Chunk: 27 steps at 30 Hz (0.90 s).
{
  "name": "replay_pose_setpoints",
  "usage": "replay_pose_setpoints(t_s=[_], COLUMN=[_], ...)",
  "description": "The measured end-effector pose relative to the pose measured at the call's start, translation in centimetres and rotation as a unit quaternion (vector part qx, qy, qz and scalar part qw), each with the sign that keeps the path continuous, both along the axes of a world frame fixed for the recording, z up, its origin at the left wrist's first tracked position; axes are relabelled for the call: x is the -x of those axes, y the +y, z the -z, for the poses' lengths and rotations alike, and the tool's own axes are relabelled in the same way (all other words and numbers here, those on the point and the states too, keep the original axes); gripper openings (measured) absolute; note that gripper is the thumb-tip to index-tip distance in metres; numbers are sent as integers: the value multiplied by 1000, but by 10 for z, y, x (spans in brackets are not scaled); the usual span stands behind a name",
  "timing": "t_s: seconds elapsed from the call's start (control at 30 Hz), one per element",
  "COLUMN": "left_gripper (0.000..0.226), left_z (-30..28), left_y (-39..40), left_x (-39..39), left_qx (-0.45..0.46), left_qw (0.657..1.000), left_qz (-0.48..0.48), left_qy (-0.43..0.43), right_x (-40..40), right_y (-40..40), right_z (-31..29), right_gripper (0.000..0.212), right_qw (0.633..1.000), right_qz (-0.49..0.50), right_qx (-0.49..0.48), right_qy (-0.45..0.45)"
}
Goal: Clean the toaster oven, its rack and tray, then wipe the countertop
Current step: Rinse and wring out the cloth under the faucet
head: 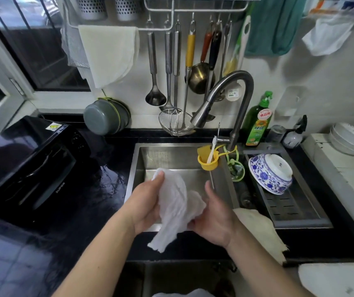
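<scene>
Over the front of the steel sink (150,156) both hands hold a white cloth (175,207). My left hand (145,203) grips its upper part, thumb curled over the top. My right hand (215,215) holds the bunched right side, and the cloth's loose end hangs down between them. The black toaster oven (28,161) stands on the wet black countertop (105,185) to the left, its door closed. Its rack and tray are not visible.
A curved faucet (236,99) arches over the sink, with a yellow brush cup (207,160) hung below it. A blue-and-white bowl (269,173) lies in the drain tray at right, next to a green detergent bottle (258,123). Utensils hang on the wall. Another cloth (259,230) drapes over the sink's front right.
</scene>
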<state>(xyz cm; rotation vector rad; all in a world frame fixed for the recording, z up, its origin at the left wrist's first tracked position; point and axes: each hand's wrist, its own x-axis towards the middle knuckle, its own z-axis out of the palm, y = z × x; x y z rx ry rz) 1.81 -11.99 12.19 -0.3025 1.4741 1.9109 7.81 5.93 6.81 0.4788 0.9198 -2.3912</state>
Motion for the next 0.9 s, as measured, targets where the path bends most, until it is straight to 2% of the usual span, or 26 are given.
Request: replay_pose_setpoints(t_s=[0.1,0.2,0.27,0.37,0.43,0.47,0.53,0.57,0.63,0.7,0.77,0.8,0.9], left_gripper=[64,74,70,43,45,46,41,38,34,32,32,34,56], left_z=[16,29,28,22,24,28,32,32,23,9,-6,-11,-2], left_y=[-19,-37,-40,-42,-45,-47,-48,-47,-46,-45,-48,-49,-47], left_x=[7,12,15,22,24,24,24,24,24,23,19,17,21], left_qx=[43,78,67,18,-25,-39,-12,19,60,37,-14,-26,11], left_qw=[998,992,988,992,993,993,995,994,991,990,985,982,970], left_qz=[-10,46,100,110,102,97,87,94,119,105,58,45,74], left_qy=[-43,-85,-99,-62,-50,-54,-55,-45,2,88,162,184,230], right_x=[3,10,15,23,24,22,20,20,21,19,9,6,5], right_y=[9,23,29,40,47,48,43,40,40,44,52,55,54], right_z=[-1,-3,-11,-16,-14,-11,-12,-17,-33,-56,-72,-72,-52], right_gripper=[43,45,50,57,53,46,28,24,23,26,36,41,48], right_qw=[983,952,953,984,990,983,946,921,889,892,917,924,931], right_qz=[-11,-64,-72,-34,-34,-48,-75,-86,-108,-76,-21,-14,-46], right_qx=[-185,-299,-295,-172,-136,-172,-312,-377,-435,-411,-321,-290,-292], right_qy=[7,15,-4,-20,22,37,48,53,92,171,237,247,215])
